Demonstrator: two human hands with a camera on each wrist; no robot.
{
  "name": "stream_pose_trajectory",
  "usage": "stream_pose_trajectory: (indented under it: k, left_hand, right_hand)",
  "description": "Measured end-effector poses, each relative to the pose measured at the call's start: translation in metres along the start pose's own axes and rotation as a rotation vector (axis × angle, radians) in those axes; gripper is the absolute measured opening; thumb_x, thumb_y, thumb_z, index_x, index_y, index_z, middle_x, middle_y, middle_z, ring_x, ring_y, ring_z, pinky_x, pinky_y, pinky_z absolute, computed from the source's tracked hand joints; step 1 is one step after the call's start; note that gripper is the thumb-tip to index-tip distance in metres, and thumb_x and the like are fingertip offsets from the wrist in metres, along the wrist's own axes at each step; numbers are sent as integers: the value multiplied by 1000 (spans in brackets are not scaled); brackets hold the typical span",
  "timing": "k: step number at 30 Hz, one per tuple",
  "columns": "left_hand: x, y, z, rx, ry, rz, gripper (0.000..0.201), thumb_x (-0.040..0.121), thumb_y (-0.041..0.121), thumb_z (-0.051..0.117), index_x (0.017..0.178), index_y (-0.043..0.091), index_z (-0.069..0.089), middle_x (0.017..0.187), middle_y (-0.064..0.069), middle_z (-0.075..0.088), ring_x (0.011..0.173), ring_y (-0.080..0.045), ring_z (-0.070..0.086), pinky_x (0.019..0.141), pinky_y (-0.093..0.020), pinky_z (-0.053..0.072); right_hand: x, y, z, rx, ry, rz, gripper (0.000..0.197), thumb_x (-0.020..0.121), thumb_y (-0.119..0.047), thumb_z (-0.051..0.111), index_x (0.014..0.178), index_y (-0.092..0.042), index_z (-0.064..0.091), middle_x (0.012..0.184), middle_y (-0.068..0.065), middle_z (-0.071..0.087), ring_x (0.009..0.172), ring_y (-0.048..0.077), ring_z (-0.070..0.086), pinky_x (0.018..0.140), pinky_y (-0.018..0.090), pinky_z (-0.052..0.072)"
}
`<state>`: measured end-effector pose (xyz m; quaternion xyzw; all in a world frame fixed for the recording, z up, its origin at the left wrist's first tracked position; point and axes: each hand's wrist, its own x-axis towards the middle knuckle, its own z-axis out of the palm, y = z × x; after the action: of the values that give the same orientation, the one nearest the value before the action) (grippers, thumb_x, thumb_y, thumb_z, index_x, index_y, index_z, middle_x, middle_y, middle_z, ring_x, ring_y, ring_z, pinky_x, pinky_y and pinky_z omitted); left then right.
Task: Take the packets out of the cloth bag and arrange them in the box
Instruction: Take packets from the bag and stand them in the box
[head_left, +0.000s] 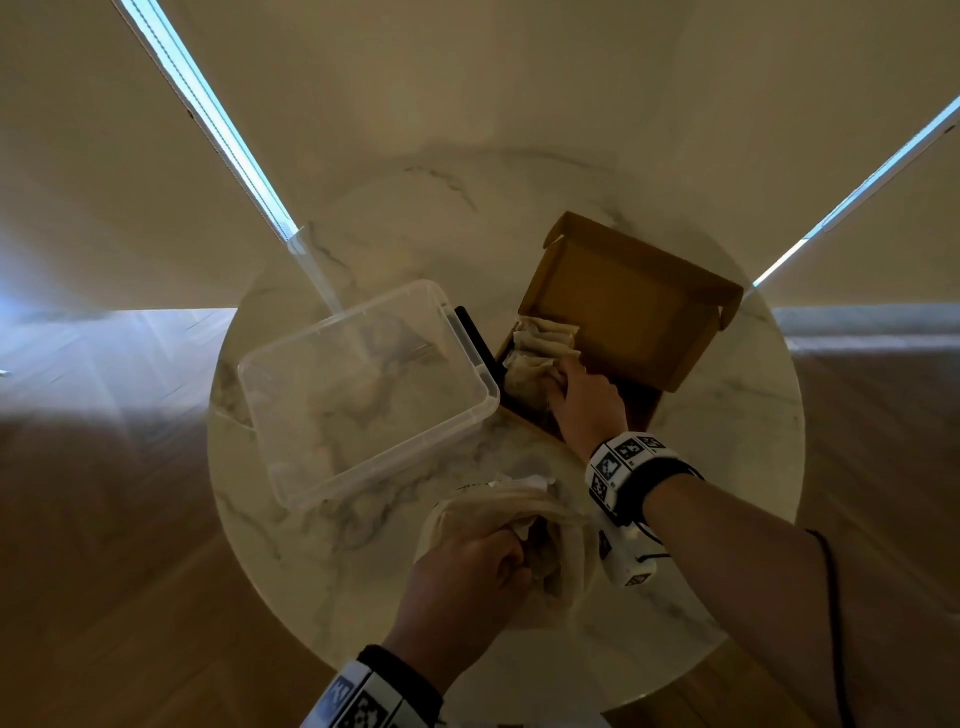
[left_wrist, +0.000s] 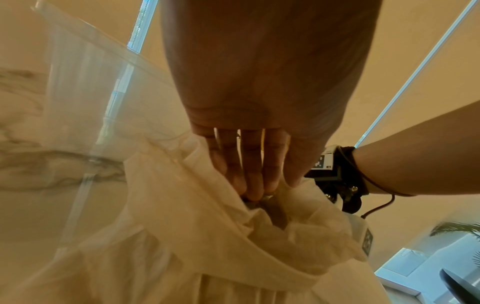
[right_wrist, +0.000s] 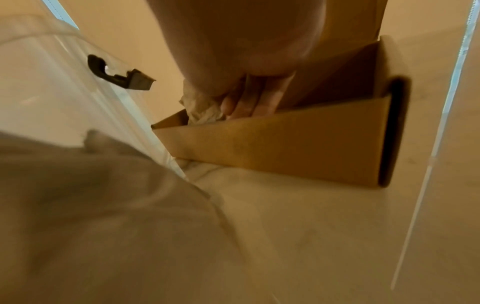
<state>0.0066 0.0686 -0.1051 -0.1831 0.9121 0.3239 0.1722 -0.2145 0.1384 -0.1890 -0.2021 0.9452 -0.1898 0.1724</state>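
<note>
An open cardboard box (head_left: 623, 306) stands right of centre on the round marble table, its lid raised at the back. Several crumpled beige packets (head_left: 543, 338) lie in its left end. My right hand (head_left: 582, 400) reaches into the box and its fingers pinch one packet (right_wrist: 202, 111) down against the others. A cream cloth bag (head_left: 561, 545) lies near the table's front edge. My left hand (head_left: 467, 577) grips the bag at its mouth, fingertips (left_wrist: 254, 191) tucked over the rim. What the bag holds is hidden.
A clear plastic bin (head_left: 491, 400) with a black latch (head_left: 475, 338) sits left of the box, almost touching it. The marble table (head_left: 701, 519) shows bare surface at the right and front. Wooden floor surrounds the table.
</note>
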Motion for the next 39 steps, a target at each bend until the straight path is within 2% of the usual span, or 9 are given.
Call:
stream_pose_trajectory:
  k: [11,14,19,22,24,26,31,36,39]
  left_hand:
    - [0,-1,-4,40,-40,30,20,94,39,49,105,30,63,100,12,65,82,-6,54,65,-19,40]
    - [-1,-4,-5,28,-76,21,19,95,38,50,103,28,64,99,9,64,85,-9,56,72,-25,49]
    - [1,-17,4,61,-95,6,22,95,35,47,103,28,66,102,4,67,88,-16,61,78,-36,53]
    - [9,-21,10,27,-79,61,29,95,30,45,119,36,61,118,7,65,102,-16,61,88,-35,53]
    - [16,-17,11,25,-15,110,37,95,28,48,130,38,53,129,9,58,112,-15,57,95,-32,50]
    - [26,-9,11,107,59,79,41,93,30,50,134,34,50,133,6,55,117,-17,54,95,-33,48]
    - [37,8,19,219,218,99,31,90,38,53,119,26,54,115,4,63,102,-18,58,82,-30,45]
    - [37,10,21,211,295,97,28,94,27,48,119,26,60,117,6,65,106,-17,59,90,-30,45]
    - [30,6,8,67,294,96,17,93,31,55,104,24,66,100,8,60,92,-16,57,75,-29,46]
  right_hand:
    - [-16,2,-22,107,78,23,33,89,-55,56,100,-24,49,91,2,67,85,28,64,76,39,49]
    - [-35,5,-29,129,97,5,35,89,-56,57,97,-22,52,82,0,65,78,24,64,70,39,53]
    - [-85,2,-50,244,41,-197,28,88,-50,62,87,-23,58,65,-9,56,58,8,52,54,27,40]
    - [-119,-7,-51,14,-242,-338,39,80,-62,62,101,-30,59,88,-13,58,76,8,55,65,26,47]
    - [-124,-3,-40,-63,-252,-328,34,85,-56,60,103,-28,59,95,-14,53,86,10,56,73,30,49]
    - [-120,4,-31,23,-172,-245,20,91,-45,59,94,-25,60,88,-12,57,81,13,58,69,29,48]
    - [-118,5,-25,140,-95,-204,17,91,-32,60,79,-20,60,75,-6,62,69,14,59,64,34,50]
    - [-124,2,-27,197,-55,-216,17,92,-29,61,79,-19,60,73,-9,60,68,11,57,64,29,47]
    - [-125,4,-30,180,-72,-187,15,92,-29,61,82,-18,61,77,-5,63,70,13,58,65,32,48]
